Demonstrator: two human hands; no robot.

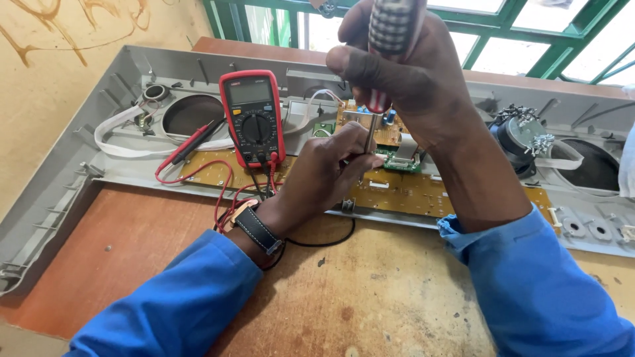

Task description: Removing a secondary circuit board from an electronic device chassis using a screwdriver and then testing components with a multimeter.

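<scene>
Right hand [397, 73] grips the grey-and-red-handled screwdriver [390, 30] upright | left hand [331, 175] pinches its metal shaft [372, 135] above the tan circuit board [410, 192] | advice: keep the shaft vertical, press firmly, turn slowly.

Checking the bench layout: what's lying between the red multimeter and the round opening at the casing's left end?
In the head view, the red probe lies between multimeter and opening, its lead curling away.

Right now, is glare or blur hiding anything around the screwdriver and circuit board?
Head view: the windows behind are blown out white; the screwdriver handle is close and slightly soft, cut by the top edge; the right hand hides part of the circuit board; the multimeter screen looks dull, no glare.
</scene>
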